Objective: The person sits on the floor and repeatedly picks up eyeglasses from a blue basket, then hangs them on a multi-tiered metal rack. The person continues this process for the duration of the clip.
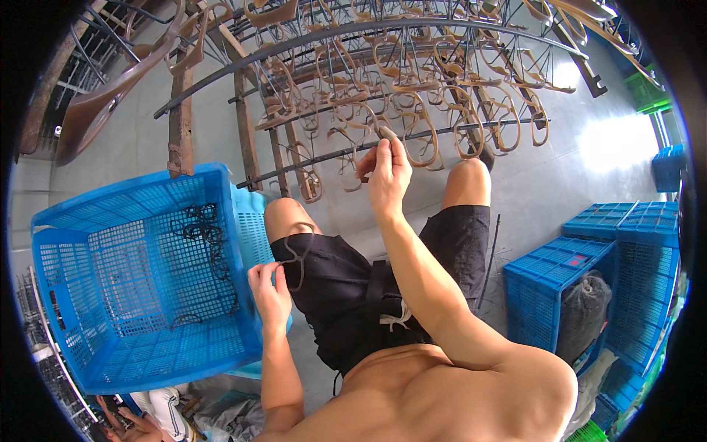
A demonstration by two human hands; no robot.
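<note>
My left hand [270, 293] is closed on a thin brown eyeglass frame [301, 250], pinched between thumb and fingers above my left thigh, beside the blue crate's rim. My right hand [389, 177] reaches up to the near edge of a hanging rack. Its thumb and forefinger close on a brown piece at the rack that looks like part of another frame; the fingertips partly hide it. Many brown eyeglass frames [421, 140] hang in rows from the rack's dark rods [324, 156].
A large blue mesh crate [173, 372] stands at my left, with dark tangled frames [202, 228] inside. Blue crates [552, 265] stand at the right, one containing a dark plastic bag [584, 313]. Another person [136, 427] shows at the lower left. Rusty bars [181, 125] support the rods.
</note>
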